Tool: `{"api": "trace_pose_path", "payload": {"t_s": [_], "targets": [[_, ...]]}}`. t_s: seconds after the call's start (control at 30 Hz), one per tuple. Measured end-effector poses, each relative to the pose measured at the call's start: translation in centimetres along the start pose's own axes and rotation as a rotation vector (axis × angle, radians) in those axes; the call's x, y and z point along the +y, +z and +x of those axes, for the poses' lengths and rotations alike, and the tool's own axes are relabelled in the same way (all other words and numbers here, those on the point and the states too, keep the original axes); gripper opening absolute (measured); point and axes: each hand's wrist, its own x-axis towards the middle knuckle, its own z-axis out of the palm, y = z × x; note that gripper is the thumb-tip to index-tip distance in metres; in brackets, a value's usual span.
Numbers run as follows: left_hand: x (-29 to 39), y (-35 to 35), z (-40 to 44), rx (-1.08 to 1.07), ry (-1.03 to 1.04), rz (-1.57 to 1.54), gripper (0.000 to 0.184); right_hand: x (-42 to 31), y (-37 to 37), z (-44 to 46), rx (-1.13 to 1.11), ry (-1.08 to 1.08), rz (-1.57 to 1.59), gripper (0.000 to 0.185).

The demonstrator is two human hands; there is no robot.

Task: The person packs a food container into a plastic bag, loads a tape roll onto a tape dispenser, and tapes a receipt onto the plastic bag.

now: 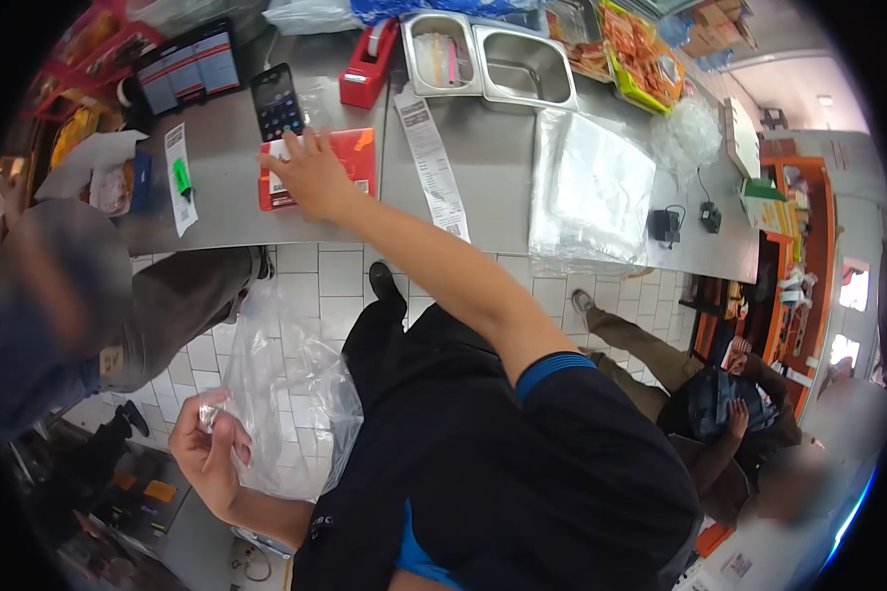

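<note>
My left hand (210,453) is closed on the gathered top of a clear plastic bag (296,404), which hangs over the tiled floor in front of me. My right hand (312,177) stretches across to the metal counter (483,187), its fingers spread over a flat red-and-orange box (355,153). Just behind those fingers lies a dark phone (278,101), its screen lit with round icons. To the right of the box is a long printed receipt (431,163). Part of the box's surface is hidden by my palm.
A red tape dispenser (369,64), metal pans (524,64) and a tablet (189,67) stand along the back. A stack of clear bags (601,172) lies right; a green marker (181,177) rests on another receipt. One person (158,315) is close at left, others at right.
</note>
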Motion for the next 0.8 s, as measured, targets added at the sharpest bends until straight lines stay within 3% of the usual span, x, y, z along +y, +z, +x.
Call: {"api": "trace_pose_path", "payload": {"t_s": [0.07, 0.1, 0.2, 0.23, 0.3, 0.33, 0.4, 0.43, 0.47, 0.53, 0.57, 0.6, 0.63, 0.67, 0.73, 0.8], "targets": [[-0.8, 0.3, 0.4, -0.120, 0.068, -0.286, 0.025, 0.8, -1.0, 0.8, -0.098, 0.057, 0.138, 0.104], [-1.1, 0.8, 0.9, -0.129, 0.062, -0.283, 0.025, 1.1, -1.8, 1.0, -0.197, 0.089, 0.272, 0.104], [-0.8, 2.5, 2.6, -0.084, -0.001, -0.267, 0.027, 2.0, -3.5, 0.7, -0.202, 0.211, 0.384, 0.097], [-0.2, 3.1, 3.4, 0.045, -0.007, -0.175, 0.027, 2.6, -4.3, 0.4, -0.189, 0.220, 0.381, 0.097], [0.3, 3.7, 5.3, 0.243, 0.078, 0.002, 0.025, 3.8, -6.6, -1.9, -0.119, 0.320, 0.943, 0.085], [0.8, 4.2, 6.4, 0.242, 0.084, 0.005, 0.025, 4.3, -8.9, -3.6, -0.259, 0.300, 1.223, 0.078], [2.4, 6.2, 8.3, 0.443, 0.251, 0.105, 0.022, 4.0, -12.0, -7.1, -0.566, 0.301, 1.840, 0.065], [4.2, 7.7, 8.3, 0.393, 0.277, 0.105, 0.020, 2.9, -12.1, -8.9, -0.723, 0.330, 2.181, 0.059], [5.1, 8.9, 8.4, 0.334, 0.446, 0.289, 0.017, 1.7, -11.9, -10.1, -0.662, 0.412, 2.284, 0.046], [6.7, 10.8, 7.7, 0.330, 0.988, 0.591, 0.018, 1.5, -11.6, -10.6, -0.675, 0.323, 2.316, 0.042], [7.1, 12.1, 6.8, 0.034, 1.050, 0.387, 0.016, 1.8, -11.1, -10.3, -0.649, 0.314, 2.303, 0.042], [7.0, 13.3, 5.9, -0.268, 1.090, 0.185, 0.015, 2.1, -10.8, -9.8, -0.338, 0.210, 2.054, 0.046], [7.0, 14.3, 5.4, -0.274, 1.107, 0.182, 0.015, 2.3, -10.6, -9.4, -0.060, 0.117, 1.784, 0.051], [6.9, 15.1, 5.1, -0.322, 1.166, 0.303, 0.012, 2.4, -10.9, -9.1, -0.045, 0.112, 1.776, 0.051], [4.6, 14.8, 5.8, -0.348, 1.239, 0.433, 0.009, 3.1, -11.7, -7.7, 0.240, 0.496, 2.431, 0.065], [-1.6, 11.7, 7.8, -0.073, 0.618, 0.100, 0.014, 4.8, -13.6, -7.5, 0.461, 0.686, 2.600, 0.073]]}}
